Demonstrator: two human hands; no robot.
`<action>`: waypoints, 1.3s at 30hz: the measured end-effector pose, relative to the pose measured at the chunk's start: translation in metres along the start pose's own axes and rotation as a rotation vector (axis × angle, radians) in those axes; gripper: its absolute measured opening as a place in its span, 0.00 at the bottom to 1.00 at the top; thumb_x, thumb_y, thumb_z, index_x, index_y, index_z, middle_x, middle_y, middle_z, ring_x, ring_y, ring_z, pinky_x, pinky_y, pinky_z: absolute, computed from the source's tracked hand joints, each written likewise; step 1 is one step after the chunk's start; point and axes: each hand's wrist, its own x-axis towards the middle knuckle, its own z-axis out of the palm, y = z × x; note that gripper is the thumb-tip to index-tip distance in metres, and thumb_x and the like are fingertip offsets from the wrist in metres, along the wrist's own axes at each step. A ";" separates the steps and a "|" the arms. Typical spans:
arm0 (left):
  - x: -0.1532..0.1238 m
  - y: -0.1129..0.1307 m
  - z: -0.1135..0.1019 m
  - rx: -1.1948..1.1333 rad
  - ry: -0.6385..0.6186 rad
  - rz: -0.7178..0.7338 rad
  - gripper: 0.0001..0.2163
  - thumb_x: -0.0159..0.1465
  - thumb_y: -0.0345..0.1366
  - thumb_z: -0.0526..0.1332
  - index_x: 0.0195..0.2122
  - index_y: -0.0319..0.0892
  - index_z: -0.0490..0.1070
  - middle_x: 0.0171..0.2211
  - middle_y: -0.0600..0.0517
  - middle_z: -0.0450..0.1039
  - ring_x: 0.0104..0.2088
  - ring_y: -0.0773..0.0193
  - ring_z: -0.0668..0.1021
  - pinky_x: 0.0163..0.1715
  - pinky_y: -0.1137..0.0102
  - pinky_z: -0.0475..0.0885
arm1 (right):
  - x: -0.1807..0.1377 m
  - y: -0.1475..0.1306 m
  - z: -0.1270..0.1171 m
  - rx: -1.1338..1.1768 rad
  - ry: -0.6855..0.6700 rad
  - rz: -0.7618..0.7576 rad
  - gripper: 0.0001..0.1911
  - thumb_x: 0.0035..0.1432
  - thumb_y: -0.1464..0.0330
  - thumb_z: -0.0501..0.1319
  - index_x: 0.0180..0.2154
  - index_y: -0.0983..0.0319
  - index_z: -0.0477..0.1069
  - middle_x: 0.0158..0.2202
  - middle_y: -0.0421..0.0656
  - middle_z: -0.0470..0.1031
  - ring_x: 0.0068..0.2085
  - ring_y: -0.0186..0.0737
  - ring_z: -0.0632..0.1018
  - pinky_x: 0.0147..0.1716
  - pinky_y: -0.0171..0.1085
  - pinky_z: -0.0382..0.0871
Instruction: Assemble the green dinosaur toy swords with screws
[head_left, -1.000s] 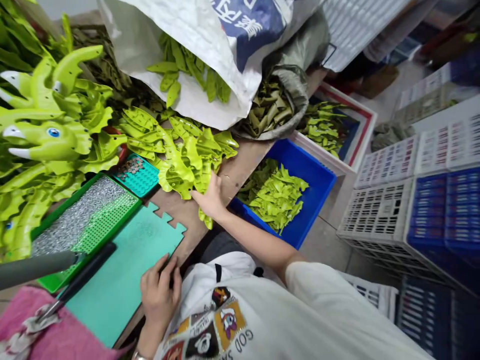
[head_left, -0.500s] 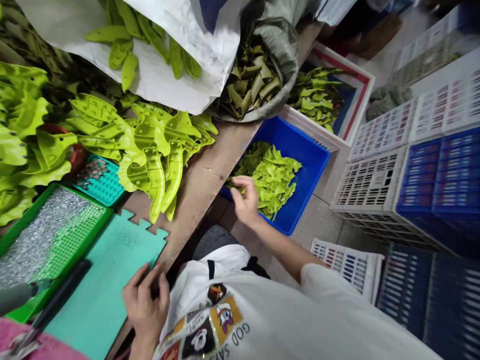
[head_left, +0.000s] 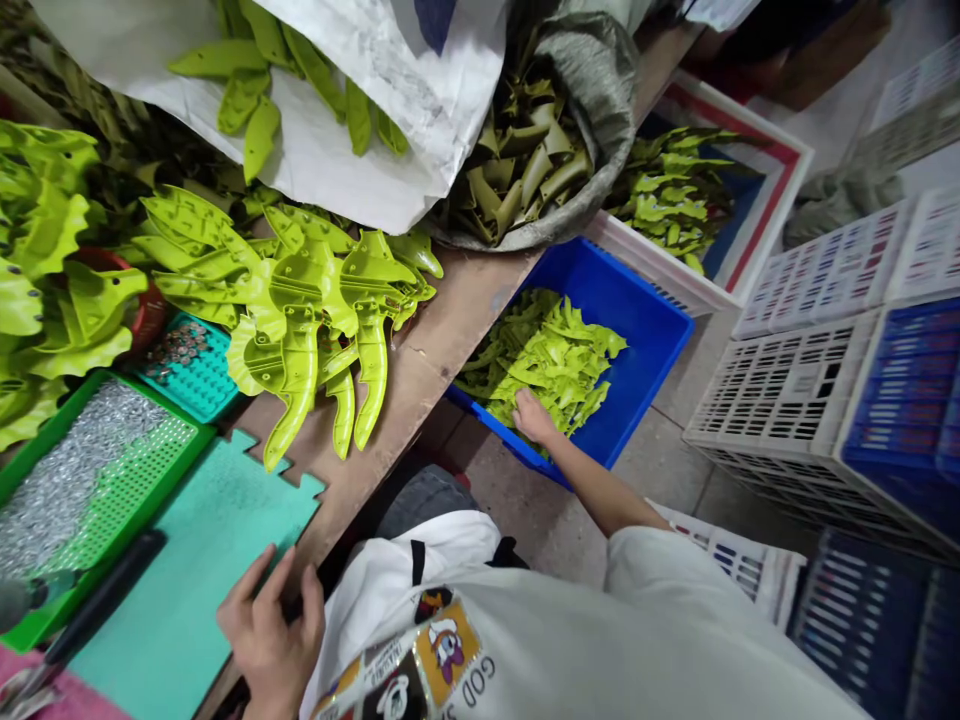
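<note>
My right hand (head_left: 532, 416) reaches down into a blue bin (head_left: 645, 340) on the floor, fingers curled among small lime-green plastic parts (head_left: 551, 360); what they grip is hidden. My left hand (head_left: 270, 635) rests on the near edge of a teal foam mat (head_left: 187, 590) on the wooden table, fingers loosely apart and holding nothing. A pile of larger lime-green shell pieces (head_left: 307, 310) lies on the table between the two hands.
A green tray of small screws (head_left: 82, 480) and a teal screw holder (head_left: 191, 365) sit left of the mat. A white sack (head_left: 315, 150) and a grey bag of darker green parts (head_left: 525, 170) stand behind. Stacked white and blue crates (head_left: 840, 380) fill the floor at right.
My right hand left the pile of shell pieces on the table, moved right and down, and now sits in the blue bin. The view has swung right. My left hand stays on the mat.
</note>
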 end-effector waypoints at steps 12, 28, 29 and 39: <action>0.011 -0.003 0.007 -0.003 -0.079 0.100 0.07 0.62 0.27 0.65 0.42 0.37 0.74 0.40 0.40 0.75 0.38 0.54 0.78 0.37 0.63 0.71 | 0.078 -0.005 -0.024 -0.257 0.058 0.207 0.17 0.63 0.64 0.57 0.50 0.66 0.68 0.49 0.50 0.72 0.50 0.46 0.72 0.51 0.46 0.65; 0.011 -0.001 0.009 0.060 -0.070 0.087 0.07 0.61 0.28 0.65 0.41 0.40 0.74 0.41 0.43 0.75 0.37 0.59 0.78 0.37 0.65 0.73 | 0.120 -0.018 -0.040 -0.329 -0.004 0.124 0.20 0.65 0.60 0.61 0.55 0.63 0.68 0.54 0.48 0.72 0.50 0.44 0.76 0.49 0.49 0.75; 0.010 -0.001 0.009 0.061 -0.070 0.079 0.07 0.61 0.28 0.65 0.41 0.41 0.74 0.41 0.43 0.75 0.37 0.59 0.77 0.37 0.65 0.73 | 0.118 -0.018 -0.041 -0.328 -0.007 0.136 0.20 0.65 0.59 0.61 0.55 0.63 0.68 0.54 0.48 0.72 0.51 0.44 0.76 0.50 0.49 0.75; 0.009 -0.001 0.010 0.059 -0.062 0.079 0.09 0.59 0.27 0.66 0.41 0.39 0.74 0.42 0.41 0.75 0.37 0.57 0.77 0.36 0.65 0.71 | 0.080 -0.029 -0.038 -0.233 -0.179 -0.321 0.30 0.51 0.69 0.64 0.57 0.68 0.69 0.60 0.60 0.68 0.62 0.57 0.67 0.61 0.49 0.59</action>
